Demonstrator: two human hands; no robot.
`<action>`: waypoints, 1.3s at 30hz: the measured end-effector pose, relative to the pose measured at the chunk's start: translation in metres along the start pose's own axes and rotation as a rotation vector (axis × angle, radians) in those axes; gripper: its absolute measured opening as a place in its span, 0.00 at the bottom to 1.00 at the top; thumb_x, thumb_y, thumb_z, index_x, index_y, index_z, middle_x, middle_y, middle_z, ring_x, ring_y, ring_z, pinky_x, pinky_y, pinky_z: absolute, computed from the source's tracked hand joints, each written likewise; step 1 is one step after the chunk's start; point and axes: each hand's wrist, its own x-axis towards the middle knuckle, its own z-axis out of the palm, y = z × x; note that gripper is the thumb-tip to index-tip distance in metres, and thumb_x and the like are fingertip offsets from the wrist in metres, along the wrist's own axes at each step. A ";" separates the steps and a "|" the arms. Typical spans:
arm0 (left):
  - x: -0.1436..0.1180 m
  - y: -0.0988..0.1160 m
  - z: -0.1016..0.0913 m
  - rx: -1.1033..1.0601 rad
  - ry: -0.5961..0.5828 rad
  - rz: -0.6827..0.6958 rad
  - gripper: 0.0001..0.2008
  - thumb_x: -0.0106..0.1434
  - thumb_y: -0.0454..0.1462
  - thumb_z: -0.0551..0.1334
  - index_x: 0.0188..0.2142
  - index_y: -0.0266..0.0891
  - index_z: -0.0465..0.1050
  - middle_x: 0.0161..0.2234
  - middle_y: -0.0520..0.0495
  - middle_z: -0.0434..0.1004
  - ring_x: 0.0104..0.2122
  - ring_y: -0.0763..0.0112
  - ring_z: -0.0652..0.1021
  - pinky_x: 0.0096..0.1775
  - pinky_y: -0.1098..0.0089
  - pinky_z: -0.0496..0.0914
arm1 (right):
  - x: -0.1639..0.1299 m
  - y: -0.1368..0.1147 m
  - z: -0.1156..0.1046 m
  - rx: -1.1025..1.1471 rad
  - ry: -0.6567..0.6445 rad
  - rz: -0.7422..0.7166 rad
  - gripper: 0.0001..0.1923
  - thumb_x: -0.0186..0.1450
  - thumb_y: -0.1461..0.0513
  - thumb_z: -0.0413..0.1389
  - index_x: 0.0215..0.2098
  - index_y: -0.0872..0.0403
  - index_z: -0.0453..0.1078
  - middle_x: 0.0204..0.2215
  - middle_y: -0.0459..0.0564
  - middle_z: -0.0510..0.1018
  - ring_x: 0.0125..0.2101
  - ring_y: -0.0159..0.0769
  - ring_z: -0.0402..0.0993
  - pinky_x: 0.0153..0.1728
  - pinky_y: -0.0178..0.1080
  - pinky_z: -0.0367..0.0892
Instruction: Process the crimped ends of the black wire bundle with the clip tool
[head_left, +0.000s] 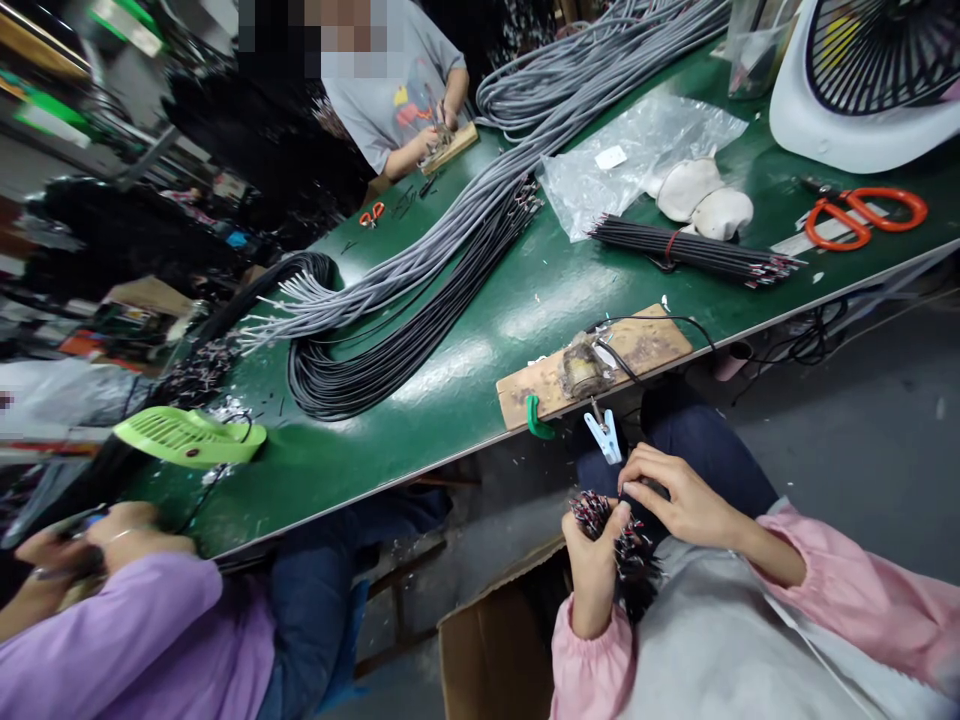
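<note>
My left hand (pixel 592 560) is wrapped round a bundle of black cables (pixel 634 560), whose stripped ends show red and white wire tips. Close beside it, my right hand (pixel 671 495) pinches with thumb and fingertips at the top of the bundle; the small piece between them is too fine to make out clearly. Both hands are over my lap, below the table edge. Just above them a light blue clip (pixel 602 436) hangs from a wooden board (pixel 525 392). On the board sits a worn, taped block (pixel 586 366), and a green clamp (pixel 537 418) grips the board's edge.
Long grey cables (pixel 450 240) and a looped black cable bundle (pixel 375 375) cross the green table (pixel 450 400). Orange-handled scissors (pixel 862 218), a tied black cable bundle (pixel 675 245) and a white fan (pixel 862 130) are at right. Co-workers sit opposite and at left. A cardboard box (pixel 487 650) stands below.
</note>
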 end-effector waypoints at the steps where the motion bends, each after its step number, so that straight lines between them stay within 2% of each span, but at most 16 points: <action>1: 0.000 0.000 0.000 0.001 0.005 0.006 0.11 0.52 0.40 0.66 0.28 0.35 0.67 0.18 0.55 0.70 0.17 0.76 0.71 0.23 0.73 0.66 | -0.001 0.001 0.002 0.010 0.000 0.026 0.08 0.65 0.64 0.50 0.30 0.56 0.68 0.28 0.49 0.71 0.30 0.34 0.65 0.32 0.37 0.61; 7: 0.000 -0.003 -0.005 -0.044 0.020 -0.059 0.13 0.52 0.40 0.66 0.31 0.36 0.65 0.18 0.56 0.70 0.14 0.78 0.69 0.19 0.75 0.62 | -0.003 0.012 0.007 0.130 0.016 0.134 0.09 0.63 0.61 0.54 0.29 0.57 0.73 0.25 0.48 0.70 0.27 0.32 0.65 0.27 0.34 0.60; 13: -0.001 -0.002 -0.005 -0.050 0.009 -0.065 0.13 0.53 0.39 0.66 0.31 0.36 0.64 0.18 0.56 0.70 0.14 0.79 0.68 0.19 0.76 0.62 | 0.000 0.010 -0.001 0.206 -0.015 0.093 0.09 0.63 0.61 0.55 0.35 0.56 0.75 0.30 0.52 0.75 0.32 0.35 0.69 0.33 0.37 0.63; 17: 0.001 -0.002 -0.005 -0.059 0.012 -0.062 0.14 0.52 0.40 0.66 0.31 0.36 0.64 0.19 0.56 0.69 0.14 0.78 0.69 0.18 0.76 0.63 | 0.000 0.007 -0.001 0.192 -0.021 0.072 0.08 0.62 0.61 0.56 0.36 0.57 0.75 0.30 0.52 0.75 0.31 0.35 0.69 0.33 0.37 0.64; 22: 0.001 0.000 -0.001 -0.027 0.030 -0.064 0.14 0.50 0.42 0.67 0.28 0.35 0.66 0.19 0.54 0.71 0.15 0.77 0.71 0.20 0.74 0.65 | 0.000 0.005 0.002 0.092 0.078 0.039 0.06 0.60 0.64 0.56 0.29 0.57 0.74 0.23 0.49 0.73 0.26 0.33 0.66 0.27 0.36 0.61; 25: 0.001 0.001 0.000 -0.021 0.052 -0.051 0.15 0.49 0.43 0.68 0.27 0.35 0.67 0.20 0.53 0.71 0.15 0.76 0.71 0.21 0.73 0.66 | -0.001 0.006 0.003 0.076 0.092 0.024 0.05 0.58 0.66 0.57 0.25 0.56 0.73 0.21 0.48 0.72 0.26 0.33 0.66 0.27 0.36 0.61; 28: 0.001 0.000 0.000 -0.019 0.051 -0.047 0.15 0.49 0.44 0.68 0.28 0.35 0.67 0.19 0.54 0.71 0.15 0.75 0.71 0.21 0.73 0.67 | -0.001 0.010 0.003 0.158 0.075 0.079 0.05 0.58 0.65 0.57 0.25 0.57 0.73 0.23 0.49 0.72 0.26 0.33 0.66 0.28 0.36 0.62; 32: 0.002 -0.001 -0.001 -0.043 0.006 -0.054 0.14 0.51 0.42 0.67 0.29 0.36 0.66 0.19 0.55 0.71 0.15 0.75 0.71 0.20 0.73 0.66 | 0.000 0.016 0.005 0.366 0.006 0.216 0.10 0.59 0.59 0.58 0.33 0.58 0.75 0.28 0.50 0.74 0.26 0.32 0.67 0.27 0.34 0.63; 34: 0.003 0.000 -0.001 -0.057 -0.016 -0.056 0.13 0.52 0.41 0.66 0.29 0.36 0.66 0.19 0.54 0.72 0.15 0.75 0.72 0.20 0.73 0.66 | 0.001 0.015 0.007 0.351 0.021 0.214 0.10 0.58 0.58 0.59 0.31 0.58 0.75 0.27 0.49 0.73 0.27 0.32 0.67 0.28 0.35 0.63; 37: 0.005 0.003 -0.004 -0.046 -0.050 -0.046 0.11 0.53 0.40 0.66 0.29 0.35 0.67 0.19 0.53 0.72 0.16 0.75 0.72 0.22 0.73 0.67 | 0.001 0.013 0.010 0.285 0.115 0.184 0.10 0.58 0.58 0.60 0.24 0.56 0.72 0.24 0.47 0.70 0.27 0.32 0.65 0.29 0.35 0.61; 39: 0.006 0.008 -0.005 -0.016 -0.053 -0.030 0.11 0.53 0.39 0.66 0.29 0.35 0.69 0.19 0.53 0.72 0.17 0.74 0.73 0.23 0.72 0.68 | 0.001 0.013 0.012 0.378 0.091 0.201 0.12 0.58 0.56 0.60 0.23 0.56 0.69 0.23 0.45 0.67 0.26 0.31 0.63 0.28 0.34 0.60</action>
